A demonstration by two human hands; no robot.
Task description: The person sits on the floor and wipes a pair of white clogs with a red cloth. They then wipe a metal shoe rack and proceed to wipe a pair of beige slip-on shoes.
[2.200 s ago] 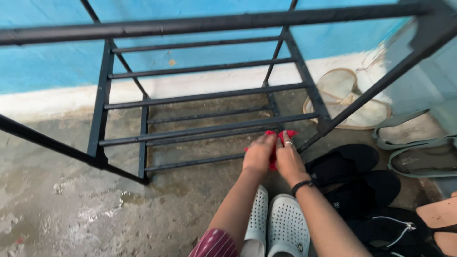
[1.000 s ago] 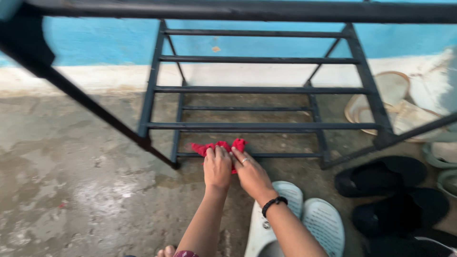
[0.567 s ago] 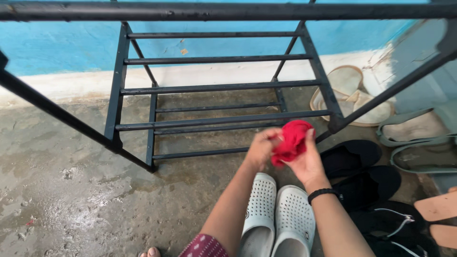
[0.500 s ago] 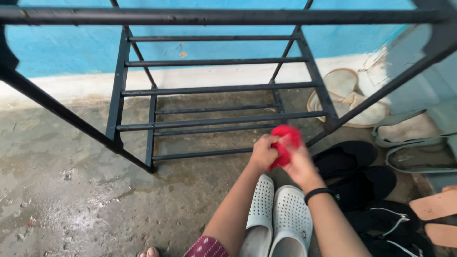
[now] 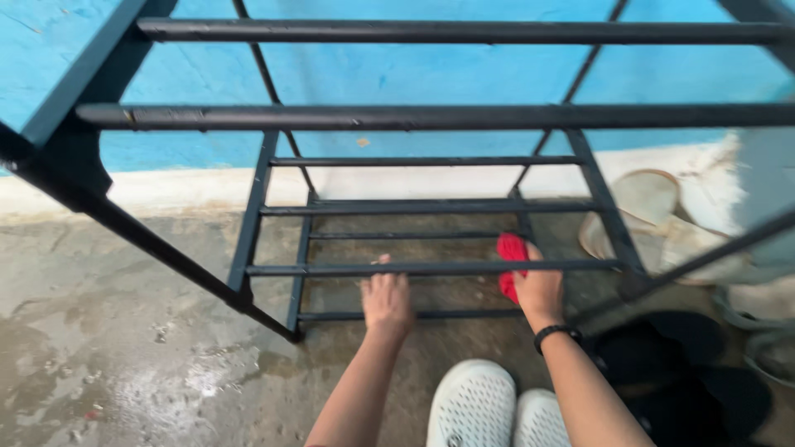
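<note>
Two hands are down low at the bottom tier of a black metal rack (image 5: pixel 431 207), each doing its own job. Right hand (image 5: pixel 540 290) is clamped around a small red cloth (image 5: pixel 511 248), bunched up and pressed against one of the lower bars, with the fabric poking out past the fingers on the far side of the hand. Left hand (image 5: pixel 387 300) holds nothing; it lies flat over the front lower bar with the fingers draped on it, a bit apart from the right.

My read on how the cloth handles: it's soft, light and floppy, with no stiffness at all, so it takes whatever shape you squeeze it into. Best grip is a wadded-up fistful like this one, palm behind the wad, so it wraps partly round the bar. A loose corner would probably snag between the bars. The floor (image 5: pixel 124 331) to the left of the hands looks wet in patches, so the cloth could be damp too, though I can't really tell from here.

The rack looks rigid and fairly light, just thin tubes and flat side pieces. Good places to grab it are the cross bars or the side uprights, and the left hand is already on a bar.

Just on the near side of the hands there's a pair of white perforated clogs (image 5: pixel 489 406). Right of the right hand are black shoes (image 5: pixel 687 364) and pale sandals (image 5: pixel 662 215) against the blue wall (image 5: pixel 414 74).
</note>
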